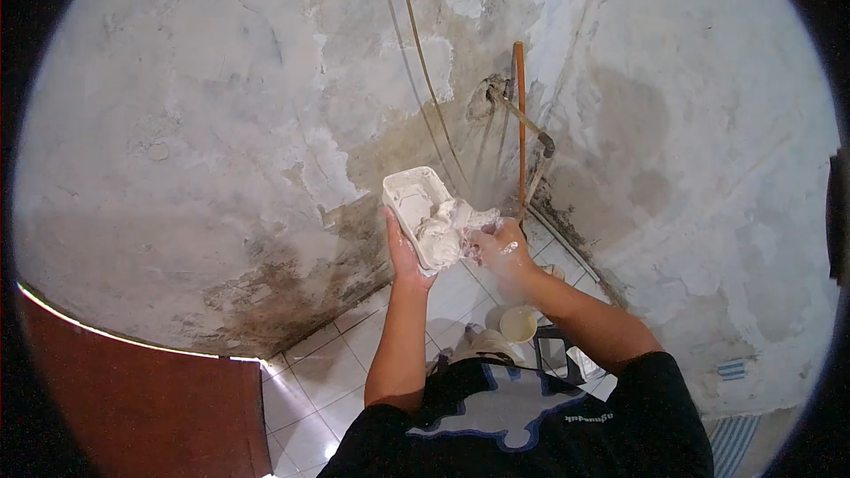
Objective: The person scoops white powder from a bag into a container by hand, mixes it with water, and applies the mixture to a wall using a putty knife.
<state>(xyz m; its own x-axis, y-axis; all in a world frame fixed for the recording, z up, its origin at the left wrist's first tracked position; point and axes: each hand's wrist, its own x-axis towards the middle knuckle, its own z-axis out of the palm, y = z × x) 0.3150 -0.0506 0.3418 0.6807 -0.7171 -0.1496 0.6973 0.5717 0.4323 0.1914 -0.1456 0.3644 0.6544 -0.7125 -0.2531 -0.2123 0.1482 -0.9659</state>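
Note:
My left hand point(405, 252) is wrapped round the side and near end of a white rectangular container point(413, 190), holding it tilted in front of the wall. White paste point(440, 237) is heaped in its near half and rises over the right rim. My right hand point(503, 244) is at that right side, its fingers curled and smeared with white paste. Whether a tool or only paste is between those fingers cannot be made out.
A patchy wall point(221, 124) corner stands ahead, with a hanging cable point(413, 26), an upright orange-brown pipe point(521, 115) and a bent pipe point(529, 124). Below, on floor tiles point(328, 372), are a round container point(519, 324) and a dark frame point(551, 334). A brown panel point(142, 398) lies lower left.

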